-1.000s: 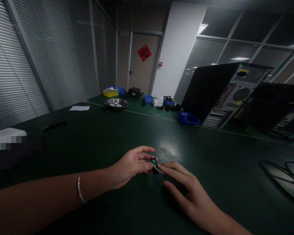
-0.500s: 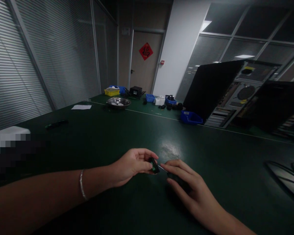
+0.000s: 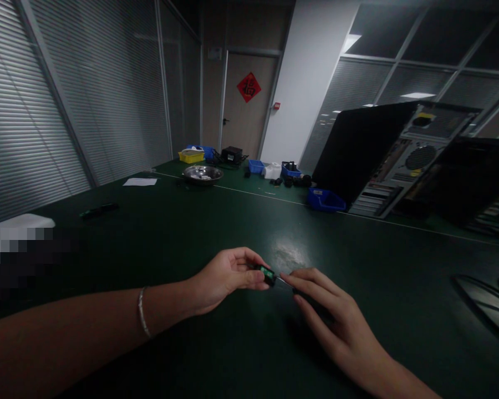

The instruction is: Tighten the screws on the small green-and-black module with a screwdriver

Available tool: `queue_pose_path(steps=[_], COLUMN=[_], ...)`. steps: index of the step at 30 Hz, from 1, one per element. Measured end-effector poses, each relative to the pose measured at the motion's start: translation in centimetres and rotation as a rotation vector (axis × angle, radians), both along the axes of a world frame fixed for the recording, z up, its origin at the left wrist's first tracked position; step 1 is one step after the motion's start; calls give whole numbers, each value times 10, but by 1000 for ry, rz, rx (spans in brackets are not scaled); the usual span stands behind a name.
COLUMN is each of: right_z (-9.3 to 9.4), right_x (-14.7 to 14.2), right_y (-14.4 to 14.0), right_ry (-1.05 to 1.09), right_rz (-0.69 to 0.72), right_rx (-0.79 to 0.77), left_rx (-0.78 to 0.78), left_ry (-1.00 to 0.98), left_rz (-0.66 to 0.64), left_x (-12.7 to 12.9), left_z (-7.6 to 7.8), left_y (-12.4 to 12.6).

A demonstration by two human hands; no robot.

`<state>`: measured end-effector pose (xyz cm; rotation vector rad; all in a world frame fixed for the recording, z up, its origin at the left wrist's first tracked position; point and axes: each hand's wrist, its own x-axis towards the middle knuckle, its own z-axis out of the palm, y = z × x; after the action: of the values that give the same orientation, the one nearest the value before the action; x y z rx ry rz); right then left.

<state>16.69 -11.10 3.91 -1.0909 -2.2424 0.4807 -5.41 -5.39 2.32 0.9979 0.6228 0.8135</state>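
Note:
Between the thumb and fingers of my left hand (image 3: 233, 277) is a small black part with a green circuit board (image 3: 268, 274) showing in it. My right hand (image 3: 336, 316) is closed around the dark handle of a screwdriver (image 3: 283, 281), most of which the fingers hide. Its thin metal shaft points left at the right end of the black part. Whether the tip touches the part or stops just short of it, I cannot tell. Both hands are over the dark green table (image 3: 199, 349).
A dark strip-like part (image 3: 100, 210) and white paper (image 3: 140, 182) lie left. Farther back stand a metal bowl (image 3: 203, 175), a yellow tray (image 3: 191, 157) and a blue bin (image 3: 325, 200). A computer case (image 3: 366, 149) stands right, with black cable (image 3: 478, 307) nearer.
My left hand has turned the black part so more of its green board shows. Both hands have shifted slightly right, the screwdriver along with them.

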Motion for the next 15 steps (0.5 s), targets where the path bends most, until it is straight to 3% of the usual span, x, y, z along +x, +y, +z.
queue_pose_path(steps=[15], right_z=[-1], right_x=[3], right_y=[-1], right_ry=[-206], right_rz=[-70], right_rx=[231], left_rx=[117], left_ry=[6], left_rz=[36], left_x=[1], left_z=[-1], left_y=[-1])
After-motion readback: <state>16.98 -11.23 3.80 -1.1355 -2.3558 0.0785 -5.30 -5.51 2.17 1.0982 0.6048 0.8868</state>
